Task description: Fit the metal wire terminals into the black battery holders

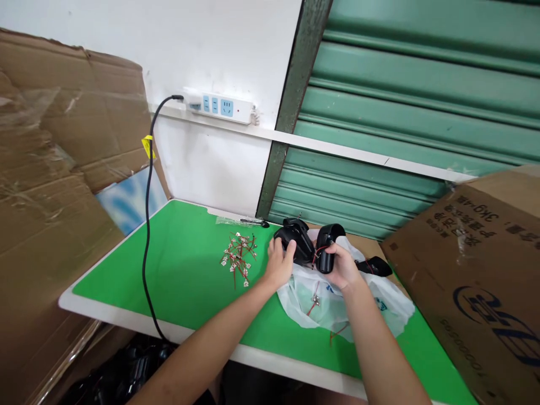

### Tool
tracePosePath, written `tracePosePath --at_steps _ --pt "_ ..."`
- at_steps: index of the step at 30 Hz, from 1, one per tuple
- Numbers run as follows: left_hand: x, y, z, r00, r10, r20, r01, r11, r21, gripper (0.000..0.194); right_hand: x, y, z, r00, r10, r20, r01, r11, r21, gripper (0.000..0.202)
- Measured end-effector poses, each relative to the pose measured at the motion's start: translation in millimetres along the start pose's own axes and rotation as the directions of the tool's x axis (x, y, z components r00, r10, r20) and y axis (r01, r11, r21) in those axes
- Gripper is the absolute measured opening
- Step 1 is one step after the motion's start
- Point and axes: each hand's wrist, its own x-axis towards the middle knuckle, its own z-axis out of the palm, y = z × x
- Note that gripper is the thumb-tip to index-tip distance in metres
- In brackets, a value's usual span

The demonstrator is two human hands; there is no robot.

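My right hand (pixel 342 266) is closed round a glossy black plastic housing (pixel 326 259), with a thin red wire along its side. Just left of it, my left hand (pixel 280 262) has its fingers round another black plastic part (pixel 298 242), which sits among further black pieces. Under and beside both hands lies a thin white plastic bag (pixel 295 301). A small metal piece with red wires (pixel 315 300) rests on the bag. Left of my left hand, a loose pile of small white pieces with red wires (pixel 238 257) lies on the green table top (pixel 181 264).
Large cardboard boxes flank the table at left (pixel 71 129) and right (pixel 476 270). A black cable (pixel 147 225) hangs from the power strip (pixel 223 107) across the table's left part. Another black part (pixel 377 266) lies beyond my right wrist. Black pieces (pixel 126 374) fill the space below the front edge.
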Motion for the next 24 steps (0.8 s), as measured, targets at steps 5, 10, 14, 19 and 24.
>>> tracePosePath --at_steps 5,10,14,19,24 --pt "13.0 8.8 -21.0 0.99 -0.138 -0.014 0.138 0.99 -0.006 0.042 -13.7 4.1 7.9 0.996 -0.077 -0.053 0.067 0.982 -0.178 0.024" --pt "22.8 10.0 -38.8 0.984 -0.179 -0.001 0.178 0.981 0.074 0.034 -16.0 -3.3 8.9 0.993 -0.1 -0.063 0.071 0.93 -0.36 0.028" --pt "27.0 7.4 -44.8 0.986 -0.164 0.043 0.162 0.985 0.051 0.033 -7.5 -6.4 -8.4 0.939 -0.186 -0.289 0.047 0.903 -0.428 0.022" --pt "33.4 3.9 -51.3 0.979 -0.163 0.119 0.172 0.983 -0.072 0.03 0.2 -5.1 -16.6 0.85 -0.355 -0.389 -0.091 0.628 -0.773 0.017" --pt "35.2 3.2 -53.5 0.975 -0.148 0.164 0.175 0.971 -0.165 0.024 -15.0 -0.8 17.4 0.674 -0.709 -0.206 -0.023 0.258 -0.966 0.02"
